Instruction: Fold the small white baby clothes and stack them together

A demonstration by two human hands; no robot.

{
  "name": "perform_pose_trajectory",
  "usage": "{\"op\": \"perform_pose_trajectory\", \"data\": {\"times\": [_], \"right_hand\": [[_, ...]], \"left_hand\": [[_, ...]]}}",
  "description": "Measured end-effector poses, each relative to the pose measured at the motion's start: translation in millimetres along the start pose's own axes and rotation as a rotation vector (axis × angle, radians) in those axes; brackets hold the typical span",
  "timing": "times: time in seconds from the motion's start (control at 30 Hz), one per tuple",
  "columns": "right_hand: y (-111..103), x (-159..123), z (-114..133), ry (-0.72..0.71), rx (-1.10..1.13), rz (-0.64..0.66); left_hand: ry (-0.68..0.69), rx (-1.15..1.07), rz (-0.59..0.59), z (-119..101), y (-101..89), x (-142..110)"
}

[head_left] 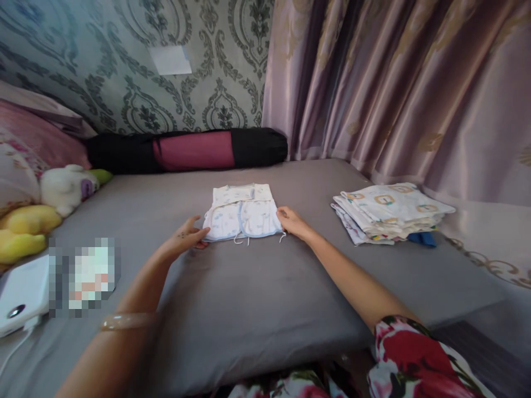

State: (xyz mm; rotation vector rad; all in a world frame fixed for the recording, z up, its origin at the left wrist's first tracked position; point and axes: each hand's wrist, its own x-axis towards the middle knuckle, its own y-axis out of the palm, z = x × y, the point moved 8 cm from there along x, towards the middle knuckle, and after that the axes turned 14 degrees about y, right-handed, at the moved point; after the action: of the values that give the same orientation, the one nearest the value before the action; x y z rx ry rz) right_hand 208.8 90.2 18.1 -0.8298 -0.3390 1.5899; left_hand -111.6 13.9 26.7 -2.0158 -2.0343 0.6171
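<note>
A small white baby garment with pale blue trim and loose ties lies folded on the grey bed sheet. My left hand rests at its near left corner, fingers stretched out flat and touching the edge. My right hand lies at the garment's right edge, fingers curled lightly against the cloth. Neither hand lifts the garment off the bed.
A stack of folded printed cloths sits at the right by the curtain. A black and maroon bolster lies along the wall. Soft toys and a white device are at the left.
</note>
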Motion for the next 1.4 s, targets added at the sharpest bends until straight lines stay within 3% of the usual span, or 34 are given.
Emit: {"op": "perform_pose_trajectory", "data": {"times": [0.17,0.3,0.5,0.7,0.83,1.07,1.4], "right_hand": [[6,-28,3,-0.202,-0.089,0.134],[12,-39,2,-0.324,-0.227,0.188],[3,-34,8,-0.422,-0.324,-0.088],[-6,-25,24,-0.536,-0.244,-0.290],[-7,-17,39,-0.595,-0.155,-0.286],[-5,17,55,-0.478,-0.083,-0.427],[-4,72,70,-0.358,-0.091,-0.475]], "left_hand": [[0.260,0.172,0.181,-9,7.7,-14],[0.344,0.330,0.214,-5,9.4,-13],[0.494,0.527,0.044,-13,2.1,-3],[0.641,0.583,-0.146,-30,-8.2,10],[0.638,0.537,-0.261,-39,-11.0,22],[0.566,0.565,-0.474,-43,-15.2,52],[0.469,0.526,-0.538,-38,-17.1,110]]}}
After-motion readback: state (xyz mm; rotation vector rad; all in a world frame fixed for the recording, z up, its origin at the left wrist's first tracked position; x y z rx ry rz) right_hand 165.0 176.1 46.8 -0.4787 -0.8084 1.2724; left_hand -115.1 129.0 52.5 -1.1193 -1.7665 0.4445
